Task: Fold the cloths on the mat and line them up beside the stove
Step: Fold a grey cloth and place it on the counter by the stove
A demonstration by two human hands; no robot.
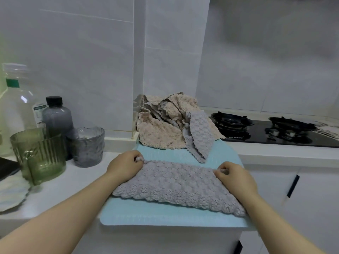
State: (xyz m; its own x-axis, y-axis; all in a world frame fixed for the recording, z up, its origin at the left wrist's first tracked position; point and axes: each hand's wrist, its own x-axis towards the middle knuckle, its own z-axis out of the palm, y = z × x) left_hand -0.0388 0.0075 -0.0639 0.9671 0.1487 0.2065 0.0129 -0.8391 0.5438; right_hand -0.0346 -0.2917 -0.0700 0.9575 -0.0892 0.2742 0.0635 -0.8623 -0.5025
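On blue mat (pixel 156 215), front-centre, grey fleece cloth (pixel 176 186) is laid out as a long band running L-R, right end nearer the counter edge. Its far-left corner is pinched by left hand (pixel 124 166), fingers curled on the fabric. Far-right corner is pinched the same way by right hand (pixel 236 178). At mat's back edge, heap of beige cloths (pixel 159 132) is piled unfolded vs. wall corner, w/ a second grey cloth (pixel 200 136) draped down its right side onto mat. Gas stove (pixel 275 131) is seen just right of heap. Left of mat on white countertop (pixel 73 180), green glass (pixel 40 154), grey glass (pixel 86 145), dark bottle (pixel 56 116) and clear bottle (pixel 16 107) are grouped.
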